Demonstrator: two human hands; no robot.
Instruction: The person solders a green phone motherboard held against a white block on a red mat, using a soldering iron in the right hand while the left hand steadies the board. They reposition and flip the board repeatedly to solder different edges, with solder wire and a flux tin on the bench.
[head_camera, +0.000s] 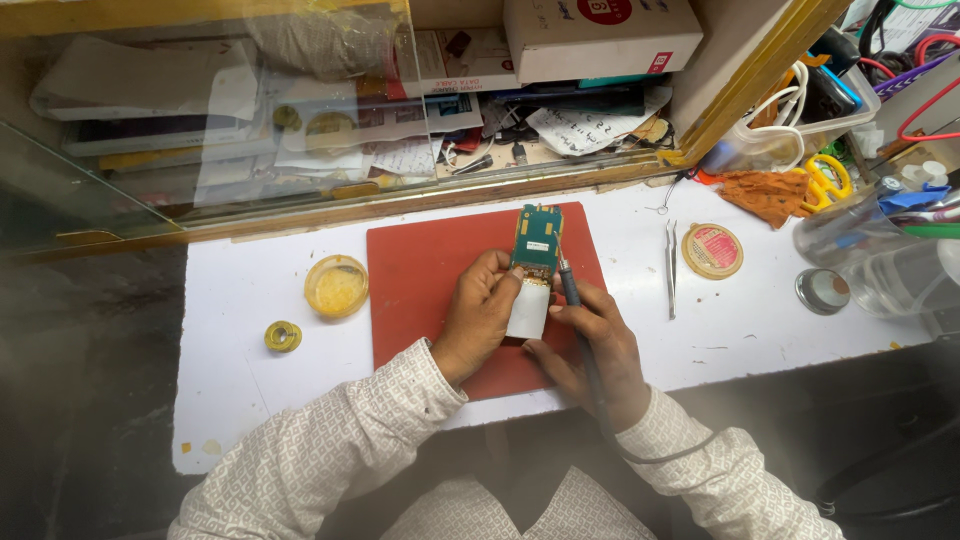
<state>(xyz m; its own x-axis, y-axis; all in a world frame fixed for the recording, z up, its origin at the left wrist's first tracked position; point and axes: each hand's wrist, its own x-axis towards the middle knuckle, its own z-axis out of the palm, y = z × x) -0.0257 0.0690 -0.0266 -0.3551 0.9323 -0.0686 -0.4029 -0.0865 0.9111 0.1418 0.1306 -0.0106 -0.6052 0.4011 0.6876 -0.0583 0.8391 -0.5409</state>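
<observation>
My left hand (478, 315) holds a green phone circuit board (537, 243) with a white lower part upright over a red mat (425, 270). My right hand (590, 345) grips a dark soldering iron (570, 290) like a pen. Its tip touches the right edge of the board. The iron's cable runs back under my right wrist. Both sleeves are white with a small pattern.
A round yellow tin (336, 285) and a small solder spool (283, 336) lie left of the mat. Tweezers (671, 265), a round flux tin (712, 250) and a small metal tin (822, 291) lie to the right. A glass-fronted shelf with papers and boxes stands behind.
</observation>
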